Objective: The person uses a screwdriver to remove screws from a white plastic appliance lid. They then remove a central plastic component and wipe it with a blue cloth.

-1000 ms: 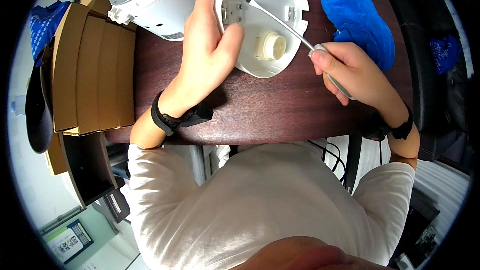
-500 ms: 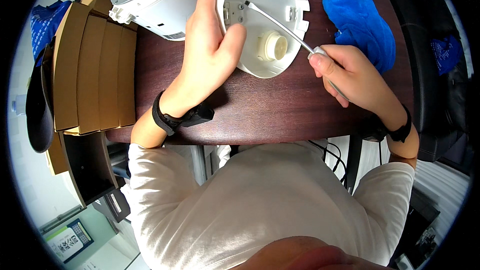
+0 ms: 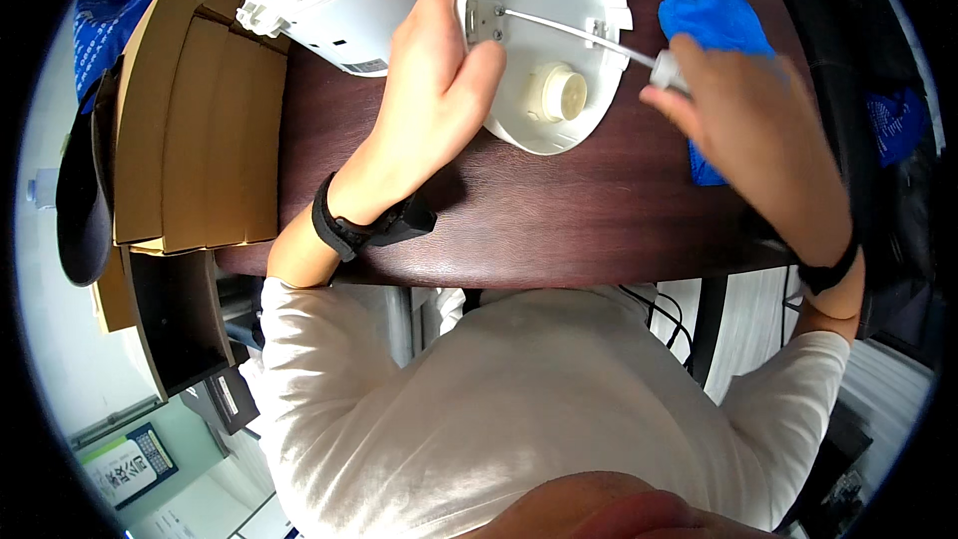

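Note:
My left hand [image 3: 434, 90] grips the left rim of a white plastic cover [image 3: 554, 25], its thumb over the inner edge. Inside the cover sit a small metal bracket [image 3: 485, 22] with screws and a cream round knob-like part [image 3: 564, 95]. A screwdriver [image 3: 579, 33] is in my right hand [image 3: 743, 110], fingers closed round its pale handle. The tip of its long shaft meets the bracket near the upper screw. Some of the right hand is blurred by motion. Behind the left hand stands a white round appliance body [image 3: 344, 5], partly hidden.
Cardboard boxes [image 3: 200, 125] stand along the left side of the dark wood table [image 3: 559, 215]. A blue cloth [image 3: 714, 15] lies at the right, partly behind my right hand. Black seating [image 3: 898, 220] borders the table on the right.
My right hand has moved right and up, and the screwdriver lies flatter, its tip now at the upper screw. The left hand keeps hold of the cover. The whole view has shifted slightly.

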`<state>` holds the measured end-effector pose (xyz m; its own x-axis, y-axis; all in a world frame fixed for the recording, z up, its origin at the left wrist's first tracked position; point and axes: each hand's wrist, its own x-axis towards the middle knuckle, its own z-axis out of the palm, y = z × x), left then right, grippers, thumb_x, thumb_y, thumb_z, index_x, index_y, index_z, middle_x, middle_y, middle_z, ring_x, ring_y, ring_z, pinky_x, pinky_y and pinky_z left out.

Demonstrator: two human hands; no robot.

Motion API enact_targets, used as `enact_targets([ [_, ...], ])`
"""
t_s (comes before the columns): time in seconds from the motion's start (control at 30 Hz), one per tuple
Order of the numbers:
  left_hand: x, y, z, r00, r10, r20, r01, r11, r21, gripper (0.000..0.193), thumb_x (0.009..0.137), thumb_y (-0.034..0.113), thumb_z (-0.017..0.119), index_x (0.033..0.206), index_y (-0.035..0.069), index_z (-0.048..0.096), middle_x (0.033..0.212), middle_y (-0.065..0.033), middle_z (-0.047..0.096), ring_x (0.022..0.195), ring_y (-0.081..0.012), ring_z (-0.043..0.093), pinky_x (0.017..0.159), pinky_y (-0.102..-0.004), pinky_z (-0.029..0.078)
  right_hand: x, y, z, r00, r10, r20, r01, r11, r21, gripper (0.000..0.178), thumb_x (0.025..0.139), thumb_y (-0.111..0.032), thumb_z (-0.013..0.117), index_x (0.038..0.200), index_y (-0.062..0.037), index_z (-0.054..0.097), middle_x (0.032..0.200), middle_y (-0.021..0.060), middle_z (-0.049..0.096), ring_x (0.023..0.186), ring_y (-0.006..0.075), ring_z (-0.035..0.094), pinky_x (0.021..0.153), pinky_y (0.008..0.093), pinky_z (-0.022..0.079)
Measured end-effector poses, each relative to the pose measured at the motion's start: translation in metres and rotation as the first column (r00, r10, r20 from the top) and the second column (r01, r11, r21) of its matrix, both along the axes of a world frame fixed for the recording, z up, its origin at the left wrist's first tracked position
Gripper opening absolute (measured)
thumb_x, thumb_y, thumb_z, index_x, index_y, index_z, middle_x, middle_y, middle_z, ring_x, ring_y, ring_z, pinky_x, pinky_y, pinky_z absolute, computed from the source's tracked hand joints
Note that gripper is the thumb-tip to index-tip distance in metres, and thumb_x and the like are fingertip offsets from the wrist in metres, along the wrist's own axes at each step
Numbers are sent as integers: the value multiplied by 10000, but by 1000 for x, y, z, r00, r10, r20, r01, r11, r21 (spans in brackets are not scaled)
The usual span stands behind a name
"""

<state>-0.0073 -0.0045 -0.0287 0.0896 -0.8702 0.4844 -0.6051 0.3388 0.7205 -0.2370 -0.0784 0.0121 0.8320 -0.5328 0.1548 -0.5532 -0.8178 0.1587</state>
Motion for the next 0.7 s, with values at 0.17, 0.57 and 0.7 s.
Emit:
enact_targets([
  [0.17, 1, -2, 4, 999, -20, -40, 22, 999, 38, 643, 749, -34, 410, 1381, -44, 288, 1289, -170, 469, 1197, -212, 453, 1023, -314, 333, 1, -48, 32, 952, 294, 82, -244, 894, -375, 260, 761, -234, 704, 970, -121, 600, 836, 53, 606, 704, 203, 632, 633, 275, 503],
  [0.57, 2, -6, -2, 991, -32, -130, 34, 999, 14, 646, 756, -29, 418, 1385, -51, 272, 1297, -165, 451, 1210, -210, 436, 1028, -314, 326, -5, 1, -25, 919, -351, 178, -124, 170, 978, 354, 934, -343, 536, 796, -22, 591, 524, 7, 502, 370, 75, 479, 340, 220, 361],
  [0.7, 1, -4, -1, 992, -18, -124, 19, 1000, 10, 637, 763, -28, 420, 1382, -56, 274, 1304, -164, 446, 1214, -212, 434, 1032, -314, 320, 1, 3, -28, 916, -347, 204, -154, 165, 974, 353, 938, -330, 531, 783, -17, 576, 523, 9, 500, 367, 78, 477, 337, 222, 360],
])
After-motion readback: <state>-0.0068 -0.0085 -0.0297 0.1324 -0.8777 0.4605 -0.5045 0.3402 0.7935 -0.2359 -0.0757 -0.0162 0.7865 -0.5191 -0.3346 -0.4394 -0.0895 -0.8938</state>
